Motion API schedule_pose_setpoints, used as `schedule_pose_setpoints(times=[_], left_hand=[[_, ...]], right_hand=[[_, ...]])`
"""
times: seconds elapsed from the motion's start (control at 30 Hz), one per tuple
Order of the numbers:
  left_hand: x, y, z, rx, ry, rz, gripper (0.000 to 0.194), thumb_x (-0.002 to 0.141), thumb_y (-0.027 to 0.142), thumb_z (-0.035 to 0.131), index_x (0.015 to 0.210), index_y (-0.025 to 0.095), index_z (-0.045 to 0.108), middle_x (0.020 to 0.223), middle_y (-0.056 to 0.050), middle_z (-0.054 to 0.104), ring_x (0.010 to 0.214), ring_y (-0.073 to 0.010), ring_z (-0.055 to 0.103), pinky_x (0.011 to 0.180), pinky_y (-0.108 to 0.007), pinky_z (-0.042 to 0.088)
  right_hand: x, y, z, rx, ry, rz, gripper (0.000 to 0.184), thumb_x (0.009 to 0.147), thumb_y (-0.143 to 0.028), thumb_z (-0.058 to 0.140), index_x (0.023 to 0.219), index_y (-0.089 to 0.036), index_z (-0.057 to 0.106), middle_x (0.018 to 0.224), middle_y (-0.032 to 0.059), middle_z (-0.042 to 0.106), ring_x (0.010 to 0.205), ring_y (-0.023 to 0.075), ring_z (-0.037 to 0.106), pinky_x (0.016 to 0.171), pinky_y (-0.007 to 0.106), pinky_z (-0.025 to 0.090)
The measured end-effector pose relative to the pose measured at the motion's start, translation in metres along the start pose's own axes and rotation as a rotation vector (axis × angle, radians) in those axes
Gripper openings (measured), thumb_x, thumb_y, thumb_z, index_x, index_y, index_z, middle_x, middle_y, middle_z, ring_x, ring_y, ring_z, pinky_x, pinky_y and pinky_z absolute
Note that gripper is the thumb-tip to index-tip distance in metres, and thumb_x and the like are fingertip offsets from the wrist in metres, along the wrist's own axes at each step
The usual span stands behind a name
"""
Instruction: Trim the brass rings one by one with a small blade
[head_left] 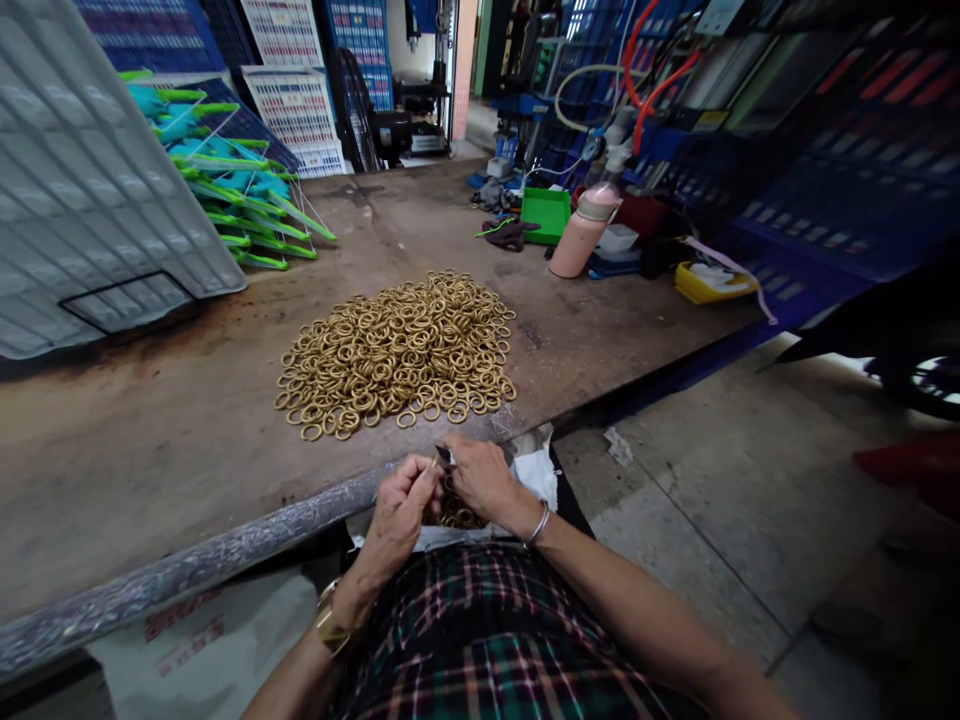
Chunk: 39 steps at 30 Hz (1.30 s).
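My left hand (405,503) is closed in a pinch just past the table's front edge. Between its thumb and finger a small brass-coloured ring (434,462) shows, seen nearly edge-on. Close against it, my right hand (484,478) grips a small dark tool with a pointed tip (445,456); most of the tool is hidden by the fingers. Below both hands, more rings (459,512) lie in a white cloth or bag (536,472) at my lap. A wide heap of brass-coloured rings (405,345) is spread on the table in front of me.
The brown table (187,430) has a plastic-wrapped front edge (225,545). At left lean a grey ribbed crate (112,190) and green-and-blue plastic pieces (232,180). Toward the right stand a pink bottle (581,240), a green tray (545,213) and a yellow container (709,285).
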<state>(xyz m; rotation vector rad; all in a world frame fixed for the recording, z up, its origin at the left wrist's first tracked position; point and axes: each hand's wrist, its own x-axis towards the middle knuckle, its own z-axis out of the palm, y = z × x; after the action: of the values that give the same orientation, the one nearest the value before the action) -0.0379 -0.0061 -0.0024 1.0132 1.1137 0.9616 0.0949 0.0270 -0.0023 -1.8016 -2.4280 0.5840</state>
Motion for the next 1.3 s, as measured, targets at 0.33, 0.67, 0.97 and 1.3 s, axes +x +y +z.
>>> schedule_pose_setpoints(times=[0.33, 0.67, 0.97, 1.3], left_hand=[[0.003, -0.008, -0.004, -0.098, -0.032, -0.048, 0.028, 0.078, 0.045, 0.052, 0.079, 0.017, 0.052, 0.063, 0.003, 0.050, 0.049, -0.0071, 0.045, 0.046, -0.019, 0.038], [0.002, -0.012, -0.007, -0.046, -0.048, -0.027, 0.027, 0.080, 0.042, 0.050, 0.073, 0.017, 0.053, 0.058, 0.004, 0.050, 0.048, -0.0074, 0.045, 0.048, -0.019, 0.038], [0.001, -0.015, -0.008, -0.177, -0.065, -0.061, 0.024, 0.079, 0.041, 0.053, 0.082, 0.017, 0.055, 0.066, 0.002, 0.051, 0.051, -0.0068, 0.045, 0.047, -0.019, 0.039], [0.002, -0.013, -0.007, -0.008, -0.037, 0.030, 0.026, 0.082, 0.041, 0.048, 0.075, 0.016, 0.053, 0.061, 0.003, 0.049, 0.052, -0.0080, 0.045, 0.049, -0.020, 0.038]], right_hand=[[0.003, -0.001, -0.002, 0.844, 0.122, -0.079, 0.025, 0.087, -0.030, 0.036, 0.086, -0.017, 0.057, 0.068, -0.0016, 0.056, 0.063, 0.0099, 0.051, 0.061, 0.020, 0.039], [0.004, 0.001, 0.000, 0.875, 0.077, -0.096, 0.023, 0.081, -0.033, 0.043, 0.069, -0.016, 0.052, 0.060, -0.0040, 0.049, 0.057, 0.0092, 0.044, 0.058, 0.021, 0.036], [0.006, -0.001, 0.001, 0.934, 0.078, -0.077, 0.025, 0.084, -0.031, 0.039, 0.067, -0.016, 0.049, 0.058, -0.0036, 0.050, 0.055, 0.0088, 0.045, 0.055, 0.020, 0.035], [-0.004, 0.006, 0.011, 0.212, 0.088, -0.183, 0.019, 0.070, -0.009, 0.043, 0.083, -0.017, 0.055, 0.073, 0.0036, 0.062, 0.067, 0.0147, 0.055, 0.061, 0.022, 0.033]])
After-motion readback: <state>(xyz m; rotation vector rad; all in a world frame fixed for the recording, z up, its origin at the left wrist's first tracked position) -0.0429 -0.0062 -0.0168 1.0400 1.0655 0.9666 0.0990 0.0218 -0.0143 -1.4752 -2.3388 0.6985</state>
